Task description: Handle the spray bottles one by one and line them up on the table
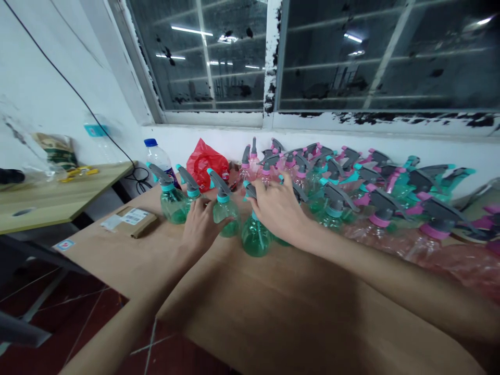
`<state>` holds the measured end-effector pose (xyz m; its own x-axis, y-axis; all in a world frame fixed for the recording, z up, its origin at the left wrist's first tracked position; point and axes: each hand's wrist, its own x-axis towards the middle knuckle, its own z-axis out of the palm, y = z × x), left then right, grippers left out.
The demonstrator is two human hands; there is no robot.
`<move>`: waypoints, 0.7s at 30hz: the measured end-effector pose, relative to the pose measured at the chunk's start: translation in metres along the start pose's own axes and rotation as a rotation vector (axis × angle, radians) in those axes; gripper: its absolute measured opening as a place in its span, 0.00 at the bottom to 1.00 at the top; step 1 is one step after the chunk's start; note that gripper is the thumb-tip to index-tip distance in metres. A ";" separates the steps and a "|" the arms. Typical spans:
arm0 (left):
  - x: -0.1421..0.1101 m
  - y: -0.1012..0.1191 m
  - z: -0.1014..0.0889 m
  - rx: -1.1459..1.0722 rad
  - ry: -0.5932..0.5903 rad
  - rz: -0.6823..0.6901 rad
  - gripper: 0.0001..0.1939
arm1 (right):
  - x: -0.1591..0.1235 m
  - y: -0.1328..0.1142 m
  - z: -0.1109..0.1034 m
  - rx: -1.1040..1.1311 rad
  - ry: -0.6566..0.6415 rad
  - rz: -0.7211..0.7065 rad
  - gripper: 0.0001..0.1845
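My left hand [202,221] is at a green spray bottle [230,212] with a turquoise collar and grey head; its thumb lies across the bottle's near side and its curled fingers are partly hidden. Just left of that hand stands another green spray bottle [191,188], half covered by the fingers. My right hand [279,205] closes over the grey and turquoise head of a third spray bottle [255,239], which stands upright with green showing through its clear body. Part of one more green bottle shows under the right palm. At the row's left end is a spray bottle [172,202].
Many pink and turquoise spray bottles [334,200] crowd the right side along the wall. Behind the row are a red plastic bag [207,164] and a blue-capped bottle [156,153]. A small cardboard package [135,221] lies left on the brown tabletop [250,297]. Another table [89,192] stands farther left.
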<state>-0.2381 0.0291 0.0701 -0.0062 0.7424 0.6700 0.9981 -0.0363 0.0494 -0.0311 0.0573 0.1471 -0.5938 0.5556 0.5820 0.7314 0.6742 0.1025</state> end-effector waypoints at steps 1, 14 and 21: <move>-0.002 0.001 -0.001 0.004 0.013 -0.006 0.24 | -0.004 0.001 -0.002 0.007 0.000 -0.005 0.17; -0.073 0.092 -0.047 -0.383 -0.243 0.029 0.31 | -0.072 0.024 -0.032 0.159 0.046 -0.042 0.16; -0.080 0.156 -0.039 -0.510 -0.485 0.083 0.37 | -0.110 0.043 -0.054 0.222 0.065 -0.008 0.13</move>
<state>-0.0845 -0.0617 0.0531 0.2146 0.9335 0.2873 0.8402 -0.3264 0.4329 0.0836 -0.0013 0.1313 -0.5708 0.5223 0.6335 0.6310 0.7727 -0.0685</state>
